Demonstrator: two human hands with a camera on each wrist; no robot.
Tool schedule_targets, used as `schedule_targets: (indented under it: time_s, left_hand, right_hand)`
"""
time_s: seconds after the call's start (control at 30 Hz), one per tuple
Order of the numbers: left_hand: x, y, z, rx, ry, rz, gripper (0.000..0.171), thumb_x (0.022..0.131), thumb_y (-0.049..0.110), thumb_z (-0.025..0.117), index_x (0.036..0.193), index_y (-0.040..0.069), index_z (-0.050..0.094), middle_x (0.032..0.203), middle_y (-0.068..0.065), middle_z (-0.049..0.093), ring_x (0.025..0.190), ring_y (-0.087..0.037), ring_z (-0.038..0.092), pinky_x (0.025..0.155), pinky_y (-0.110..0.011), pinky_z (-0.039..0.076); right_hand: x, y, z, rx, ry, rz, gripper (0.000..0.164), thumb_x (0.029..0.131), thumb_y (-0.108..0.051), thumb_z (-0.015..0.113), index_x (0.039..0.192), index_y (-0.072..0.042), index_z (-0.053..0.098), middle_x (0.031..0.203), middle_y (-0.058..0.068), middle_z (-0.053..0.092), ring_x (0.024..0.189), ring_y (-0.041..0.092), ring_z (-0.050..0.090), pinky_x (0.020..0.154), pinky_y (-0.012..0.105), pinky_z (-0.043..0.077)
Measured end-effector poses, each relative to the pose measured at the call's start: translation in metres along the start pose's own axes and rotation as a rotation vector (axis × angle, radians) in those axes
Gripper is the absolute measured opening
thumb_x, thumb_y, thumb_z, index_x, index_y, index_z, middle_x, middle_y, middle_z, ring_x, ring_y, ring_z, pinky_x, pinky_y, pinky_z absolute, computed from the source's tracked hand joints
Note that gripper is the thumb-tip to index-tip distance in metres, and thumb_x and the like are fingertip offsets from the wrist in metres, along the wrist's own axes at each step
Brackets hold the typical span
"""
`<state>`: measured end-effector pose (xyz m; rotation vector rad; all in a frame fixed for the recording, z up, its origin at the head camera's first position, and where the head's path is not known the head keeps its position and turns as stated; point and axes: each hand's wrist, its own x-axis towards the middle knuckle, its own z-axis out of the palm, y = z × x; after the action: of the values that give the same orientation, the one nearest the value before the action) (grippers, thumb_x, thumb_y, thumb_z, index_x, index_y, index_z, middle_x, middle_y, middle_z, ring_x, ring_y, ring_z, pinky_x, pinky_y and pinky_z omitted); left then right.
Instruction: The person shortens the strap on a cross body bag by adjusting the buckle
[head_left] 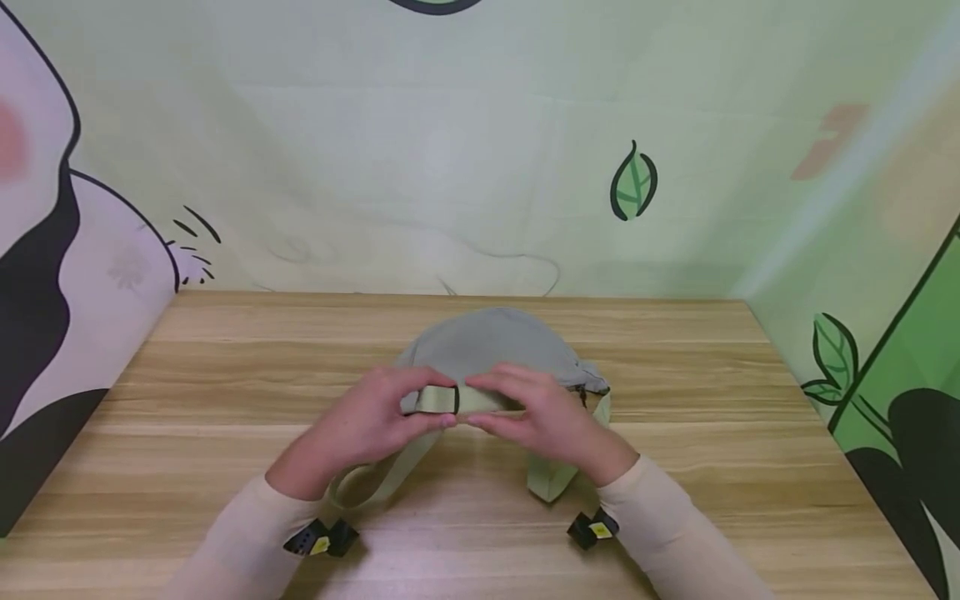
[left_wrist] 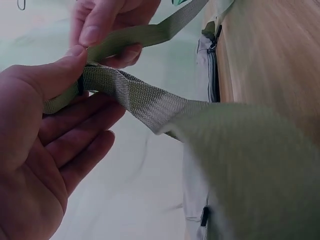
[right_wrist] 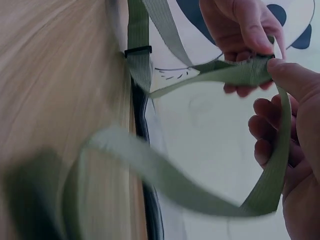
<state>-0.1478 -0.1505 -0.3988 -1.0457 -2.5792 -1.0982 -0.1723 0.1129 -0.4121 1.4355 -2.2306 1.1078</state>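
Note:
A grey waist bag (head_left: 495, 337) lies on the wooden table, its curved side toward the wall. In front of it, both hands hold up its pale green webbing strap (head_left: 480, 402). My left hand (head_left: 375, 412) pinches the strap beside a dark slider buckle (head_left: 457, 400), thumb below and fingers above. Just right of the buckle, my right hand (head_left: 536, 408) pinches the strap between thumb and fingers. In the left wrist view, a twisted length of strap (left_wrist: 145, 102) runs from the fingers toward the bag. A loose loop of strap (right_wrist: 170, 185) hangs below the right hand.
A second dark slider (right_wrist: 138, 51) sits on the strap near the bag, seen in the right wrist view. The wooden table (head_left: 247, 358) ends at a printed cloth wall (head_left: 375, 167). Small dark wrist devices (head_left: 322, 539) are worn on both sleeves.

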Motion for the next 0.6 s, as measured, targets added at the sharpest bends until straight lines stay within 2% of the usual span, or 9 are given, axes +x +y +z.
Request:
schedule_targets:
  time_s: [0.2, 0.43, 0.6]
  left_hand:
    - [-0.004, -0.004, -0.005, 0.01, 0.049, 0.007, 0.032, 0.09, 0.017, 0.09, 0.119, 0.013, 0.078, 0.104, 0.003, 0.081, 0.088, -0.009, 0.07, 0.082, -0.038, 0.062]
    - [-0.006, -0.005, -0.006, 0.007, 0.043, -0.015, 0.033, 0.091, 0.018, 0.089, 0.121, 0.012, 0.077, 0.106, 0.002, 0.081, 0.088, -0.008, 0.069, 0.082, -0.039, 0.062]
    - [-0.005, -0.005, -0.006, -0.016, 0.031, -0.029, 0.033, 0.091, 0.018, 0.089, 0.121, 0.014, 0.077, 0.105, 0.005, 0.08, 0.09, -0.007, 0.069, 0.083, -0.039, 0.062]
  right_hand:
    - [-0.01, 0.008, -0.007, -0.006, 0.022, 0.066, 0.04, 0.087, -0.004, 0.089, 0.124, -0.002, 0.076, 0.115, 0.01, 0.079, 0.105, 0.023, 0.075, 0.092, 0.038, 0.063]
    - [-0.014, 0.011, -0.011, 0.092, 0.035, 0.116, 0.035, 0.09, -0.004, 0.087, 0.123, -0.007, 0.077, 0.113, 0.006, 0.079, 0.101, 0.017, 0.072, 0.089, 0.031, 0.06]
    - [-0.013, 0.012, -0.011, 0.101, 0.042, 0.095, 0.032, 0.09, -0.002, 0.085, 0.121, -0.007, 0.077, 0.111, 0.006, 0.079, 0.099, 0.016, 0.071, 0.087, 0.03, 0.06]
